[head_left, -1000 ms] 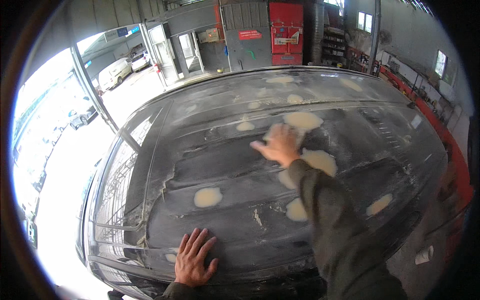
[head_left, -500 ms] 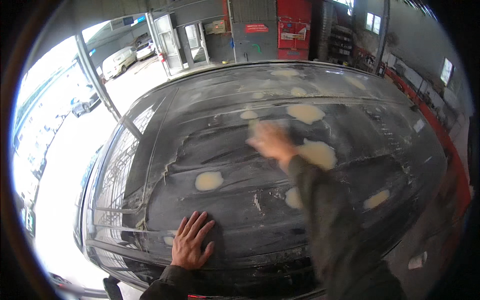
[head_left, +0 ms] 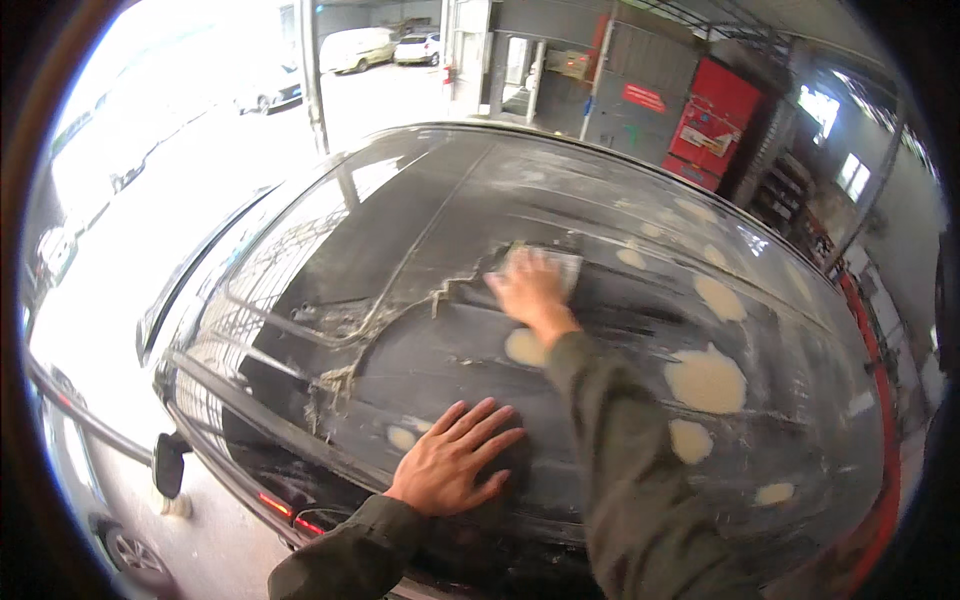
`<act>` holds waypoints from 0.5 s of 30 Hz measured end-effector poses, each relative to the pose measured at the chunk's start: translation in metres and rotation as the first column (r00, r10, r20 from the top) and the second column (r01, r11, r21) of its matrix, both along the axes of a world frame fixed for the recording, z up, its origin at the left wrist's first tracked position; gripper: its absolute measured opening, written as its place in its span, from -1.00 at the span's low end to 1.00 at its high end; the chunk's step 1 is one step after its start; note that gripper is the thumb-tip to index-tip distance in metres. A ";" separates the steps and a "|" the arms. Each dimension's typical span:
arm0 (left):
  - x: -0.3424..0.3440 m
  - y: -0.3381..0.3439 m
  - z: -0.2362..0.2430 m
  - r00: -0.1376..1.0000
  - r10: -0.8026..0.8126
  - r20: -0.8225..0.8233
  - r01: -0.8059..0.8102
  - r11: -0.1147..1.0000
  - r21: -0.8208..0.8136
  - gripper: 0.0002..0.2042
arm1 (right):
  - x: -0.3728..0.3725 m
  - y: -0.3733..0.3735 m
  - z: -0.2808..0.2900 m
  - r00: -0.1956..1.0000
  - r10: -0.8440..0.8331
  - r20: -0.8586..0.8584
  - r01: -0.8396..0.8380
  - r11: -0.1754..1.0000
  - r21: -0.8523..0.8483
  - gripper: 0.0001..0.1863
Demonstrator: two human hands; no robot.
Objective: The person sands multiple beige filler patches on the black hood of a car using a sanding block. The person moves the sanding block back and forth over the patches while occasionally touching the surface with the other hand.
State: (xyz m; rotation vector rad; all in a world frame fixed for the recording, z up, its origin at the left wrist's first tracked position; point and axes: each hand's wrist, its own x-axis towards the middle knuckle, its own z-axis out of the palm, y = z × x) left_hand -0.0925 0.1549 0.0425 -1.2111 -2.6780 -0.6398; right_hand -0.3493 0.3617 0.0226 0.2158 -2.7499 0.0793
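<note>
**Right hand flat on sanding pad, left hand braced on car roof**

While the left hand [head_left: 455, 460] rests spread and palm-down on the dark car roof [head_left: 400, 260], holding nothing, the right hand [head_left: 532, 288] reaches well ahead of it, arm stretched out across the panel

- Pad: a pale sanding pad [head_left: 558, 266] lies directly under the right hand's fingers, its far edge showing beyond the fingertips; long axis runs roughly across the arm's line
- Right grip: fingers extended and pressed flat on the pad, not curled round it; whether the thumb hooks an edge cannot be told
- Left grip: fully open, fingers fanned, touching only bare roof near the rear edge
- Near the right wrist, on its near side, a pale filler patch [head_left: 525, 347]; more filler patches [head_left: 705, 380] lie off to the right of the forearm
- Left of the pad runs a ragged line of sanding residue [head_left: 440, 295]
- Right hand is the one on the pad; left is well apart from it
</note>
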 end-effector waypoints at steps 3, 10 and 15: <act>-0.002 -0.001 0.003 1.000 0.006 0.007 -0.005 0.999 -0.051 -0.41 | 0.001 0.013 0.004 0.987 0.119 0.106 -0.113 0.992 -0.058 -0.12; 0.000 -0.001 0.001 0.999 0.044 0.009 -0.044 0.998 -0.052 -0.41 | 0.051 0.192 0.013 1.000 -0.004 0.003 0.003 0.998 0.055 -0.39; 0.002 0.003 0.006 0.999 0.032 0.025 -0.031 0.998 -0.057 -0.41 | 0.019 0.117 0.026 1.000 0.012 0.006 -0.013 0.974 0.228 -0.67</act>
